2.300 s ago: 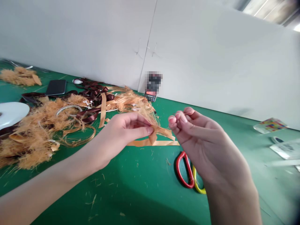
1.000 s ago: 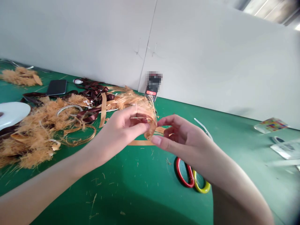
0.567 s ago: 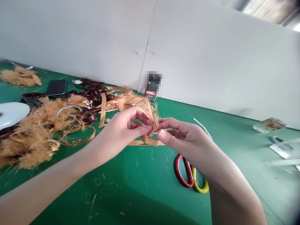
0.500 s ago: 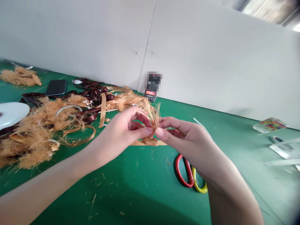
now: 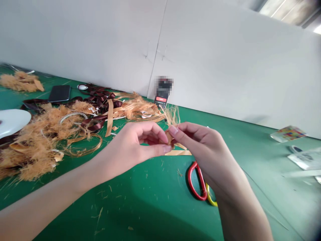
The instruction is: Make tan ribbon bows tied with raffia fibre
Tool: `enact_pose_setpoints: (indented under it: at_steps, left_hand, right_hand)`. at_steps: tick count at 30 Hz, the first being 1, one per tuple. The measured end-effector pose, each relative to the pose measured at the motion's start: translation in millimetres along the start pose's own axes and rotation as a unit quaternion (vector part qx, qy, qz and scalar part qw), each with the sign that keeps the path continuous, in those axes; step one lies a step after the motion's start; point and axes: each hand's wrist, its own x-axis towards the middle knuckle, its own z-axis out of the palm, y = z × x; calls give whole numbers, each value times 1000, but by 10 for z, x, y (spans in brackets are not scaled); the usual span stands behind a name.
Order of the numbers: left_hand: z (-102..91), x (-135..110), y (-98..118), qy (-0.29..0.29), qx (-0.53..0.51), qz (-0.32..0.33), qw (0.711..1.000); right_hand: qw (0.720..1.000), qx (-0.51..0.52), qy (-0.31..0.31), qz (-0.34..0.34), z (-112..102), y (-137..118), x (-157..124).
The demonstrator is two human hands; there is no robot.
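A: What could go wrong here?
B: The ribbon point(image 5: 170, 137) might slip or fray further, I judge, should either pinch slacken or a tug catch the threads point(image 5: 173, 116).
A: And its place in the grip?
B: Held above the table point(image 5: 140, 194), between thumb and forefinger of the left hand point(image 5: 136, 142) at its lower end; the right hand point(image 5: 207, 144) pinches it higher, threads rising beyond the fingertips

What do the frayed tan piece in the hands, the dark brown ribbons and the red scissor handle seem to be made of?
Frayed tan piece: apparently woven fabric, perhaps synthetic; its top splits into fine loose threads.
Dark brown ribbons: probably satin-like fabric, given the soft sheen along their curls.
Red scissor handle: plastic or coated metal, glossy with bright highlights; can't tell which.
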Motion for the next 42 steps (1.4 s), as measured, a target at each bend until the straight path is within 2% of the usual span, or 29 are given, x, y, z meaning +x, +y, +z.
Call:
enact_pose_setpoints:
  at_steps: [4,9,15,21,25,30,38,42]
  left_hand:
    - [9,-17,36,13,-8,-15,1000]
    - [4,-37,112,-4,5,-71,997]
    - [-10,-26,78,8,16,-63,998]
    - [-2,-27,68,11,1,-53,999]
    - [22,-42,57,-2,7,-26,1000]
    - [65,-58,41,-1,-12,-34,999]
    - [30,-29,-14,93,45,12,995]
    - [-10,-4,-63,104,-6,4,995]
  right_hand:
    - [999,34,-8,-9,13,-2,10]
    - [999,6,30,-16,17,1,7]
    - [999,-13,31,-21,2,4,18]
    - [998,65,1,-3,-64,1,25]
    - [997,75,2,-1,-102,3,23]
    - [995,104,-8,-4,-96,20,30]
    - [993,117,-9,15,-28,28,47]
    - [993,110,-26,26,3,0,18]
